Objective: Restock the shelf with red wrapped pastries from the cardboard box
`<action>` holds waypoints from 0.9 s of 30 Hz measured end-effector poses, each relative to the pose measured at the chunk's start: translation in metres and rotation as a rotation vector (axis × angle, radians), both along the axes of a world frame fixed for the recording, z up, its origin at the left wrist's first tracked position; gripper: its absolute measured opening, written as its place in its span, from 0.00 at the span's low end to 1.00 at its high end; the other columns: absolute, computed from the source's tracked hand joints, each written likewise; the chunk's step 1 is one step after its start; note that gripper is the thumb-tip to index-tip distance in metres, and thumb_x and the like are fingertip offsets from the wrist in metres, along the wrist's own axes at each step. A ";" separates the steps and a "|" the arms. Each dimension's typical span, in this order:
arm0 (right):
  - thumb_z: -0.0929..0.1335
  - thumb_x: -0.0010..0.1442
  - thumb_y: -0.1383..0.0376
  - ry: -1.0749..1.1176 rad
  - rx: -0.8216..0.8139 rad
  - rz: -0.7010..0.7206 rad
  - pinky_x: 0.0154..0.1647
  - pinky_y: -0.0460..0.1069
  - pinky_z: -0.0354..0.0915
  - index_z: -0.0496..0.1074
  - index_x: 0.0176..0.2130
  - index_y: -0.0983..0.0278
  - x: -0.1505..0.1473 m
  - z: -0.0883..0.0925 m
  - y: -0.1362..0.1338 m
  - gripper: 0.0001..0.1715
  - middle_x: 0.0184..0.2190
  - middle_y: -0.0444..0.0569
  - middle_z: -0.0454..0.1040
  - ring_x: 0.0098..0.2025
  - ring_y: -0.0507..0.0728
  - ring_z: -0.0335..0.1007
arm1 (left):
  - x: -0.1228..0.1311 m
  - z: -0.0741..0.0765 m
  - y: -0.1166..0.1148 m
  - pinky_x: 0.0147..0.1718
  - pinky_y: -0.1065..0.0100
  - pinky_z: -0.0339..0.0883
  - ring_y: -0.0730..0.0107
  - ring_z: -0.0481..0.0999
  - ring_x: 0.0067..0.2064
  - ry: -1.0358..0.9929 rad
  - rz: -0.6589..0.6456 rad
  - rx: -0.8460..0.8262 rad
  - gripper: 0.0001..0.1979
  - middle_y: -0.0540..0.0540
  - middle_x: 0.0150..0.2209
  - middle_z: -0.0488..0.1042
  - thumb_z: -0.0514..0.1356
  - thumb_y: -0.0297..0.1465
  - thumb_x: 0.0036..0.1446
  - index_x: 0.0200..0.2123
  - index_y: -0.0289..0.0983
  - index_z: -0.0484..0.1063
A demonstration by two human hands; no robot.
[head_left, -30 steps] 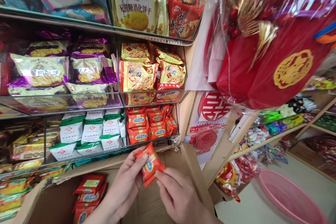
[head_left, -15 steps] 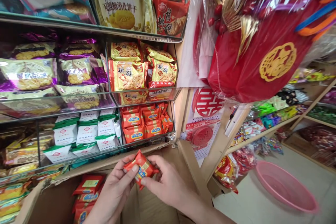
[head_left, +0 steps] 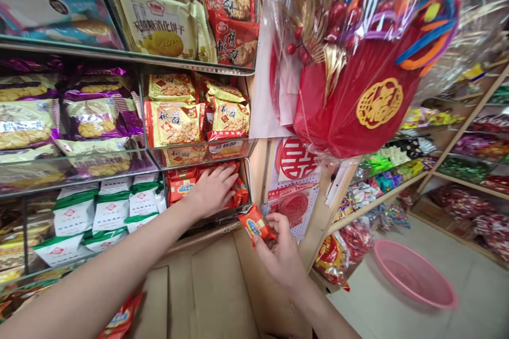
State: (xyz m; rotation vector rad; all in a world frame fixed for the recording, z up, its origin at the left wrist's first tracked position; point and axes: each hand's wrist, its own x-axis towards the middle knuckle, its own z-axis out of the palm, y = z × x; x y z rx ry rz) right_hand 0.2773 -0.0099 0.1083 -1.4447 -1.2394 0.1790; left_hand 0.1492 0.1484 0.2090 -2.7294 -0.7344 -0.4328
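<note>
My right hand (head_left: 279, 254) pinches a small red snack packet (head_left: 254, 225) with a blue and yellow label, between thumb and fingers. It hangs just outside the right front corner of the lowest shelf bin. My left hand (head_left: 214, 190) reaches into that bin, its fingers stretched out over the red packets (head_left: 182, 186) there. Its palm covers most of them, and what lies under the fingertips is hidden. Below both arms stands an open cardboard box (head_left: 218, 286). More red packets of the same look (head_left: 121, 320) lie inside it, partly hidden by my left forearm.
White-and-green packets (head_left: 111, 209) fill the neighbouring bin. A clear shelf lip (head_left: 199, 151) runs above my left hand, below yellow-red walnut-cookie packs (head_left: 175, 124). A plastic-wrapped red bag (head_left: 350, 100) hangs to the right. A pink basin (head_left: 415, 275) stands on the floor.
My left hand has left the packet and moved up into the bin. My right hand has carried the packet to the right. The view has shifted slightly right.
</note>
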 end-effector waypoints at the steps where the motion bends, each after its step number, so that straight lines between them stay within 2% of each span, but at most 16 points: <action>1: 0.65 0.52 0.67 -0.005 0.004 -0.004 0.34 0.48 0.67 0.58 0.45 0.63 0.001 -0.001 0.001 0.19 0.37 0.51 0.71 0.37 0.55 0.70 | 0.008 0.001 0.006 0.55 0.50 0.51 0.54 0.55 0.60 0.021 -0.009 0.014 0.22 0.42 0.61 0.58 0.48 0.35 0.58 0.55 0.38 0.61; 5: 0.63 0.55 0.66 -0.048 -0.021 -0.031 0.31 0.48 0.66 0.57 0.45 0.63 0.007 0.003 0.008 0.16 0.35 0.49 0.71 0.32 0.54 0.70 | 0.027 0.004 0.022 0.53 0.52 0.54 0.55 0.59 0.58 0.059 0.013 0.062 0.21 0.41 0.59 0.60 0.48 0.38 0.59 0.53 0.39 0.62; 8: 0.62 0.57 0.66 -0.111 -0.023 -0.034 0.33 0.48 0.66 0.58 0.45 0.64 0.013 0.013 0.017 0.14 0.38 0.50 0.71 0.35 0.54 0.70 | 0.030 0.006 0.027 0.49 0.56 0.58 0.56 0.63 0.55 0.075 0.038 0.079 0.21 0.40 0.57 0.64 0.47 0.39 0.59 0.52 0.37 0.63; 13: 0.61 0.59 0.68 -0.409 -0.007 -0.097 0.37 0.49 0.66 0.61 0.46 0.64 0.014 0.039 0.043 0.14 0.38 0.52 0.69 0.38 0.56 0.69 | 0.026 0.008 0.028 0.45 0.58 0.62 0.55 0.68 0.49 0.087 0.052 0.108 0.22 0.37 0.51 0.68 0.45 0.39 0.59 0.51 0.34 0.64; 17: 0.59 0.61 0.69 -0.727 -0.140 -0.219 0.33 0.50 0.67 0.62 0.47 0.66 0.005 0.067 0.065 0.14 0.36 0.53 0.69 0.35 0.58 0.70 | 0.019 0.005 0.029 0.43 0.55 0.62 0.52 0.67 0.50 0.080 0.081 0.119 0.23 0.37 0.54 0.66 0.47 0.39 0.58 0.53 0.35 0.62; 21: 0.54 0.62 0.72 -0.905 -0.244 -0.261 0.29 0.48 0.68 0.63 0.44 0.67 -0.006 0.093 0.090 0.14 0.34 0.55 0.70 0.32 0.57 0.72 | 0.015 0.003 0.027 0.43 0.55 0.62 0.52 0.66 0.50 0.072 0.097 0.117 0.22 0.38 0.53 0.66 0.48 0.37 0.57 0.54 0.36 0.62; 24: 0.53 0.62 0.74 -0.966 -0.301 -0.284 0.27 0.48 0.68 0.62 0.44 0.70 -0.013 0.104 0.109 0.15 0.32 0.58 0.70 0.32 0.57 0.73 | 0.013 0.003 0.026 0.45 0.54 0.60 0.52 0.67 0.49 0.076 0.098 0.112 0.23 0.37 0.51 0.68 0.49 0.37 0.57 0.54 0.34 0.61; 27: 0.53 0.62 0.75 -0.988 -0.326 -0.298 0.26 0.49 0.69 0.63 0.45 0.73 -0.019 0.107 0.117 0.16 0.34 0.60 0.70 0.33 0.58 0.74 | 0.011 0.004 0.024 0.45 0.54 0.61 0.53 0.67 0.49 0.079 0.104 0.100 0.24 0.36 0.51 0.68 0.49 0.36 0.56 0.54 0.33 0.61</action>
